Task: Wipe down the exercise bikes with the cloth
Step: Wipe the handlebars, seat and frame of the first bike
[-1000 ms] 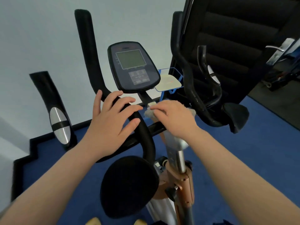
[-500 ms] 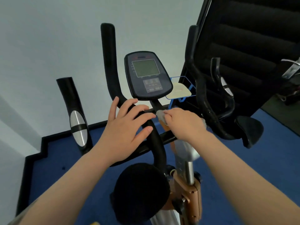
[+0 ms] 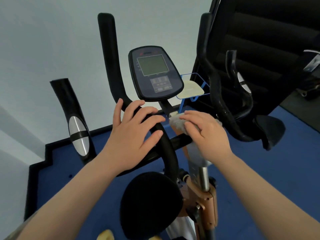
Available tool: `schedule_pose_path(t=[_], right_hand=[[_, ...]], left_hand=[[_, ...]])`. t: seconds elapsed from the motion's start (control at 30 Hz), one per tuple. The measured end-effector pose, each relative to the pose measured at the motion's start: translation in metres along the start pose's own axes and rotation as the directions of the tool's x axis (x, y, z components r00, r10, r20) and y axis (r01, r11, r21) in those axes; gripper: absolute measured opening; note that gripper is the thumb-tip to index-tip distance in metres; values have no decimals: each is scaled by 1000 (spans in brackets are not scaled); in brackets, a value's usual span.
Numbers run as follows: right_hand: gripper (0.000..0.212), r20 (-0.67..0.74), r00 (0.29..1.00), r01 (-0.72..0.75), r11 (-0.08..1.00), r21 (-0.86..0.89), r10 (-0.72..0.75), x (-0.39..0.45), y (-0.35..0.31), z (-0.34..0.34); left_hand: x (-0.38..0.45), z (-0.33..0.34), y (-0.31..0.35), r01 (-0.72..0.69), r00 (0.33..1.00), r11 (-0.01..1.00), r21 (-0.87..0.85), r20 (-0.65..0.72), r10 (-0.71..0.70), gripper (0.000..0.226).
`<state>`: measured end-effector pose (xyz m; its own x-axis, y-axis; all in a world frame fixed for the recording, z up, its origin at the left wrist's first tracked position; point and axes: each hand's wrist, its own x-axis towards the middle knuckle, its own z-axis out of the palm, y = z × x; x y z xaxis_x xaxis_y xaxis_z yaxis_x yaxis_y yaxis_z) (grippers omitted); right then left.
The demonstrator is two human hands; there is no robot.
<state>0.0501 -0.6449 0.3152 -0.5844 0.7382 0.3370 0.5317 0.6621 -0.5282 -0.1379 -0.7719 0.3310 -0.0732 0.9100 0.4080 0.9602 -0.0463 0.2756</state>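
While left hand (image 3: 133, 135) rests flat, right hand (image 3: 207, 134) presses cloth (image 3: 176, 121) (blue floor (image 3: 259, 170)).

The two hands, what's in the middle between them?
In the head view, a short stretch of black handlebar lies between the left hand and the right hand, plus the grey cloth edge poking from under the right hand.
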Motion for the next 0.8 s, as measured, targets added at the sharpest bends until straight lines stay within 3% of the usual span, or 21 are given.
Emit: schedule_pose_path(t=[0.13,0.23,0.3,0.37,0.43,0.57,0.63,0.7,0.8], right_hand=[[36,-268,959,-91,996,3,88,-36,-10,20],[44,-324,946,-42,997,-71,16,-82,-12,37],[42,-278,960,-41,999,-2,39,-71,-5,28],[37,-190,971,-131,987,93,147,-38,-7,14],[33,-177,969,-158,984,88,171,-24,-11,9],[36,-209,978,-27,998,-60,14,-64,-17,15],[35,-153,988,9,1000,-30,-14,-58,-10,5],[30,-60,997,-55,998,25,56,-24,-9,-1],[33,206,956,-187,974,-125,210,31,-16,2]], left_hand=[[0,1,1,-3,1000,1000,14,-4,3,40],[0,2,1,-3,1000,1000,19,-10,3,39],[0,3,0,-1,1000,1000,28,-4,1,39],[1,3,0,-3,1000,999,37,1,2,40],[0,2,1,-4,1000,999,39,1,4,41],[0,1,2,1,1000,1000,30,-6,-1,41],[0,2,1,-5,1000,1000,31,-15,6,41],[1,2,-1,-12,1000,999,37,-16,13,41],[-1,3,-1,-7,1000,999,45,-12,8,41]])
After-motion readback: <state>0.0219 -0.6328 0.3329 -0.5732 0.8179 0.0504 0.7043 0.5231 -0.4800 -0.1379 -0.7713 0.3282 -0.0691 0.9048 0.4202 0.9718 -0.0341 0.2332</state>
